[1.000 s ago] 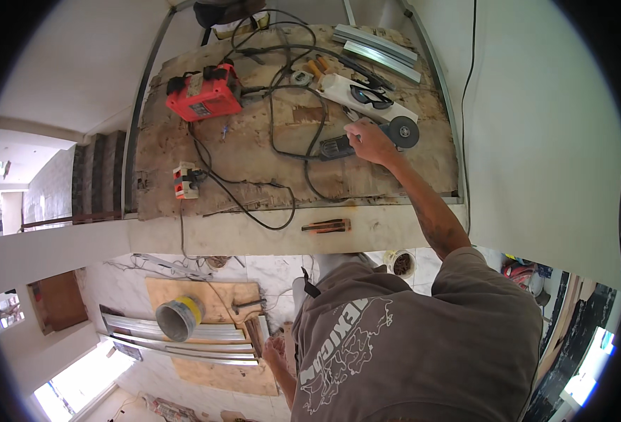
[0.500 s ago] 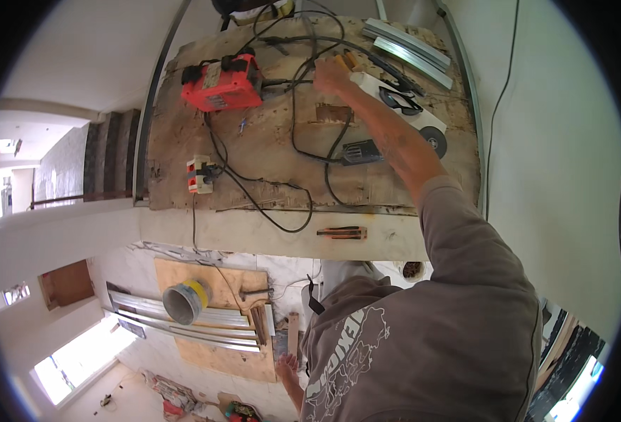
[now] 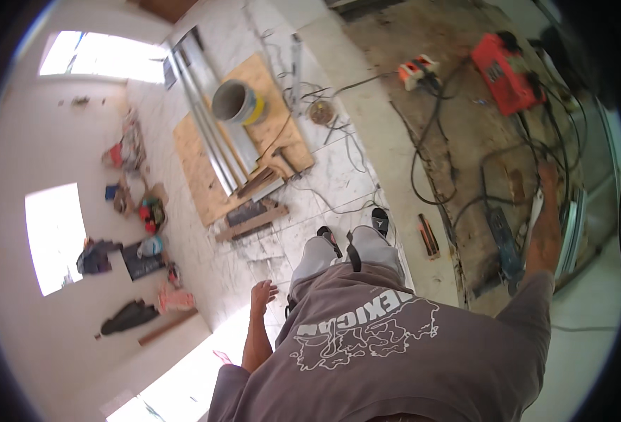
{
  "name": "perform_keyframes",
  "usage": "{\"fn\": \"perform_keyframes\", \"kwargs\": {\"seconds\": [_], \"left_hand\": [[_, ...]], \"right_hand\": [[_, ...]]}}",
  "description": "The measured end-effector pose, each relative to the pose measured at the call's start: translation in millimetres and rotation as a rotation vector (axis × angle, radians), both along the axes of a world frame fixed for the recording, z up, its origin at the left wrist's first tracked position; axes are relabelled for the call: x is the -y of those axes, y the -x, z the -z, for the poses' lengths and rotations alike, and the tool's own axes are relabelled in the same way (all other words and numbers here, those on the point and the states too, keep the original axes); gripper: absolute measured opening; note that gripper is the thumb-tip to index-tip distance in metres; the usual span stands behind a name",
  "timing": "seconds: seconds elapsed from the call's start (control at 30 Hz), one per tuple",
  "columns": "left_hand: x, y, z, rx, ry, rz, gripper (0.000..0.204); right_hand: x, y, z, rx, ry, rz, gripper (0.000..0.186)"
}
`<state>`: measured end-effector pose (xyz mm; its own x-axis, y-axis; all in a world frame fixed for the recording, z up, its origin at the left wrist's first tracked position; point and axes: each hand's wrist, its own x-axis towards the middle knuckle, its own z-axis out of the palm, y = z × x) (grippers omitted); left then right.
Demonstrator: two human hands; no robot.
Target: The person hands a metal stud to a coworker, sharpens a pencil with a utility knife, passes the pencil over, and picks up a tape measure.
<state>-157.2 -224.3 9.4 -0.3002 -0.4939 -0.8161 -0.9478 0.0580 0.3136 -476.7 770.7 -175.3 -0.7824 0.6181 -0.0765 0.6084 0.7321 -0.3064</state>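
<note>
My right arm reaches out over the worn wooden surface at the right. The right hand point(image 3: 548, 171) is among black cables point(image 3: 566, 151), close to a red machine with a black handle point(image 3: 506, 74). It is blurred, and its fingers and anything in them cannot be made out. A dark blue angle grinder point(image 3: 504, 239) lies beside that forearm. My left hand point(image 3: 262, 294) hangs low beside my body, fingers loosely apart, holding nothing. An orange and black hand tool point(image 3: 428, 236), perhaps a utility knife, rests on the pale ledge.
An orange and white outlet box point(image 3: 419, 72) sits on the wooden surface. Metal profiles point(image 3: 572, 235) lie beyond my right forearm. On the tiled floor, a plywood sheet point(image 3: 191, 148) carries a bucket point(image 3: 238, 103), long metal profiles and a hammer point(image 3: 286, 160). Clothes point(image 3: 99, 257) lie farther left.
My view has swung left, bringing more floor, my feet and the left hand into sight. The right hand still reaches over the wooden surface near the cables.
</note>
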Motion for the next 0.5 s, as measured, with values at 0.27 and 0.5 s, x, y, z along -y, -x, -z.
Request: {"fn": "perform_keyframes", "kwargs": {"seconds": [0.27, 0.5], "left_hand": [[2.6, -12.6, 14.2, -0.092, 0.005, -0.1, 0.038], [7.2, 15.9, 26.1, -0.344, 0.001, -0.115, 0.036]], "right_hand": [[50.2, -14.7, -106.4, -0.046, -0.14, 0.237, 0.063], [140.3, -35.7, -165.1, -0.825, 0.951, 0.015, 0.039]]}}
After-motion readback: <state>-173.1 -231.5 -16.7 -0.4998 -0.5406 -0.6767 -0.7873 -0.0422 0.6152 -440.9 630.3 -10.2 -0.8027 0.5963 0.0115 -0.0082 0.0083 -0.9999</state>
